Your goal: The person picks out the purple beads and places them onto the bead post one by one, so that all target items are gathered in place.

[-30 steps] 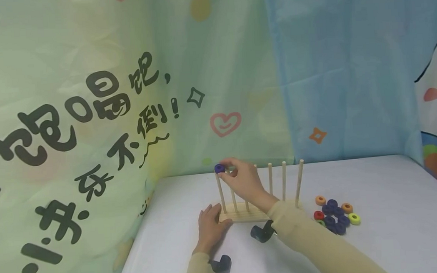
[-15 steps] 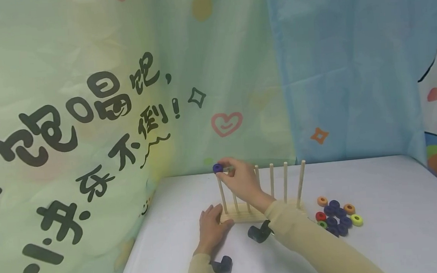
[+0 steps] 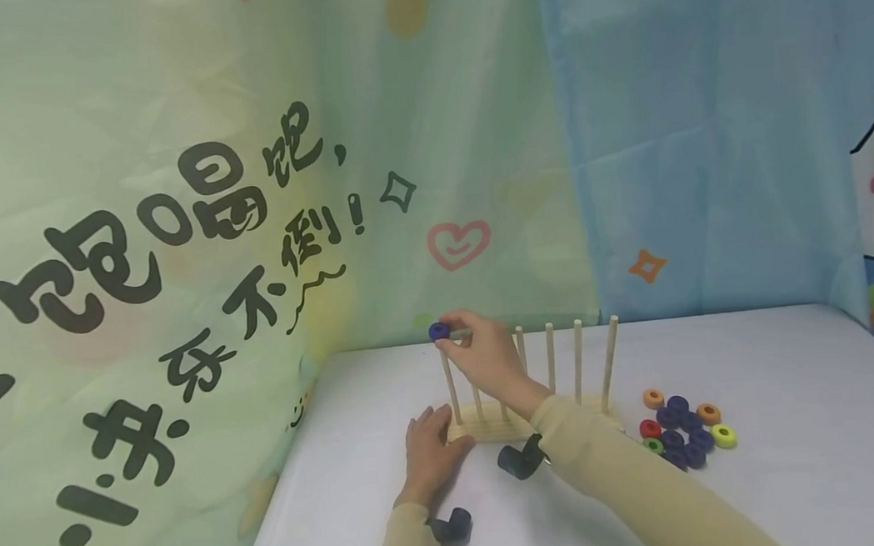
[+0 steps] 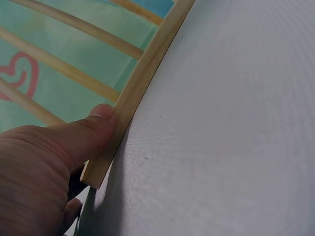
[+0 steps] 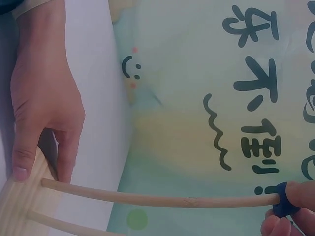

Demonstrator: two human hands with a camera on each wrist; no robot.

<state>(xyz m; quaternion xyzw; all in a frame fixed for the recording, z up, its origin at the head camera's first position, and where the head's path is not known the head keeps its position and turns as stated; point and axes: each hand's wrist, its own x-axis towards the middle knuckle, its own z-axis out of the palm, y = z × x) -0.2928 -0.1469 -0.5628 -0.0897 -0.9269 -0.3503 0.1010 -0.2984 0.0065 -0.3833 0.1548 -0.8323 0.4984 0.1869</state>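
Observation:
A wooden peg rack (image 3: 492, 428) stands on the table with a row of upright pegs. My left hand (image 3: 429, 453) grips the left end of its base, the thumb (image 4: 101, 118) along the front edge and the fingers on the far side. At the top of the leftmost peg (image 5: 162, 200), my right hand (image 3: 487, 355) pinches a dark blue ring (image 3: 439, 331) between thumb and fingers. In the right wrist view the peg's tip meets the ring (image 5: 281, 199). My right hand and forearm hide part of the rack in the head view.
Right of the rack lies a loose cluster of rings: several dark blue rings (image 3: 673, 440), orange rings (image 3: 708, 412), a red ring (image 3: 650, 429), a green ring (image 3: 653, 445) and a yellow ring (image 3: 725, 436). A printed curtain (image 3: 474, 137) hangs behind the white table (image 3: 808, 451).
The head view has shifted slightly, so everything sits a little further right in it. The ring stays pinched at the leftmost peg's top, and the left hand keeps its place on the base.

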